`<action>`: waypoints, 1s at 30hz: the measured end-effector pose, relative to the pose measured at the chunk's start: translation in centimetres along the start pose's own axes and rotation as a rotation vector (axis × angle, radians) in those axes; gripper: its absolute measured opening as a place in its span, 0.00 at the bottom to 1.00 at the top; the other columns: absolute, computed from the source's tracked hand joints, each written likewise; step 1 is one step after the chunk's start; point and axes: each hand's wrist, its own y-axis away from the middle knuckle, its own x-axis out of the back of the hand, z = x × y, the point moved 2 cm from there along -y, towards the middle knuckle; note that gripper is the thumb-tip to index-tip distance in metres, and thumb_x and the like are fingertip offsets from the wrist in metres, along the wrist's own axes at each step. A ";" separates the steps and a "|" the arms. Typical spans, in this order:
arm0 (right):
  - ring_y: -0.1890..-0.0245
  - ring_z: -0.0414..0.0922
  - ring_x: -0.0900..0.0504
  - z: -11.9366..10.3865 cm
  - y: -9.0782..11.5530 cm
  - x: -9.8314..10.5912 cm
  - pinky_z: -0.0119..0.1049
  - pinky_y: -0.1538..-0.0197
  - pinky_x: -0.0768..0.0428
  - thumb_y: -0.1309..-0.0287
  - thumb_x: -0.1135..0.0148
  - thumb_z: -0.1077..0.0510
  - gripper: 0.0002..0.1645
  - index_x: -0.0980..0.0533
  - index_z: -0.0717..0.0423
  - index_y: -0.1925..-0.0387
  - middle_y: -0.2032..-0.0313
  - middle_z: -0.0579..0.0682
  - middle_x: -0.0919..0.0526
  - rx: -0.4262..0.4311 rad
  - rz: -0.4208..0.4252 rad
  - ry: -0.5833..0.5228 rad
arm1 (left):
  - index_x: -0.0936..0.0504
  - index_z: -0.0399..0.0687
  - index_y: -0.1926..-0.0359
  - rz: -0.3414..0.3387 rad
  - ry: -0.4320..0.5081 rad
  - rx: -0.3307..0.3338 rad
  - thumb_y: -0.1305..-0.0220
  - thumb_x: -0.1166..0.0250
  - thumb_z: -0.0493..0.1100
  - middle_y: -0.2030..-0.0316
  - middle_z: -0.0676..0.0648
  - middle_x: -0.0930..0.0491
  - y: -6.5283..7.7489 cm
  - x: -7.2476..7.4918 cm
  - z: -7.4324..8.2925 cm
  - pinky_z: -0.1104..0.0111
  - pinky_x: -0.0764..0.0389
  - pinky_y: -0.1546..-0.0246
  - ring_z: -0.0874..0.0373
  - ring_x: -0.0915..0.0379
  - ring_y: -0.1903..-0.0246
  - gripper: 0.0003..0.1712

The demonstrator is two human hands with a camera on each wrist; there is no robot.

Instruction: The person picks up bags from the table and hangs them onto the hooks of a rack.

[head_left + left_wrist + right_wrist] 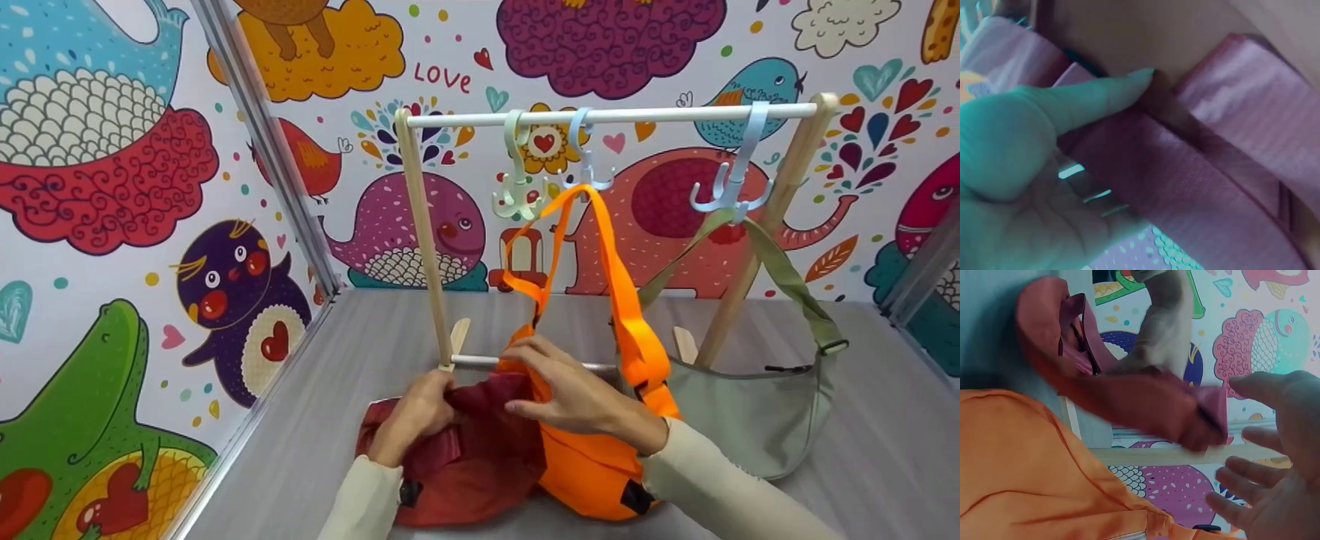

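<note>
A dark red bag [480,480] lies on the table at the front, its strap loosely folded. My left hand [418,415] grips the bag's strap; in the left wrist view the thumb [1095,101] lies along the wide strap [1185,180]. My right hand [574,386] is just to the right, fingers apart and slightly bent. In the right wrist view a blurred raised part of the red bag [1151,408] is close to those spread fingers, with a gap between. Directly behind and right of the red bag is an orange bag [592,472], its strap on a hook.
A wooden rack with a white rail [645,115] stands behind. From it hang a pale green hook [517,196], a light blue hook [585,176] bearing the orange strap, and another blue hook [731,191] bearing a grey-green bag [750,420]. Printed panels [375,60] enclose the table.
</note>
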 end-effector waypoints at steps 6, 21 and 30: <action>0.36 0.49 0.33 -0.6 -0.1 -1.4 0.51 0.35 0.30 0.45 0.27 0.49 0.37 0.30 0.50 0.35 0.37 0.52 0.30 0.249 -0.049 0.337 | 0.16 0.40 0.70 -0.084 0.006 -0.049 0.57 0.22 0.34 0.74 0.49 0.17 -0.7 -1.4 1.7 0.65 0.24 0.70 0.59 0.27 0.74 0.12; 0.46 0.49 0.27 2.0 0.4 -5.0 0.43 0.40 0.26 0.45 0.32 0.62 0.39 0.35 0.53 0.32 0.43 0.52 0.26 0.293 -0.059 0.591 | 0.15 0.43 0.65 -0.216 0.065 -0.099 0.47 0.27 0.43 0.71 0.52 0.18 -2.2 -3.0 2.7 0.72 0.26 0.68 0.65 0.31 0.74 0.10; 0.51 0.48 0.31 2.5 0.6 -5.5 0.42 0.51 0.30 0.41 0.35 0.61 0.39 0.39 0.49 0.30 0.43 0.49 0.26 0.186 -0.083 0.534 | 0.16 0.44 0.71 -0.211 0.074 -0.113 0.46 0.25 0.48 0.78 0.57 0.25 -2.2 -3.3 2.8 0.72 0.30 0.74 0.66 0.36 0.79 0.13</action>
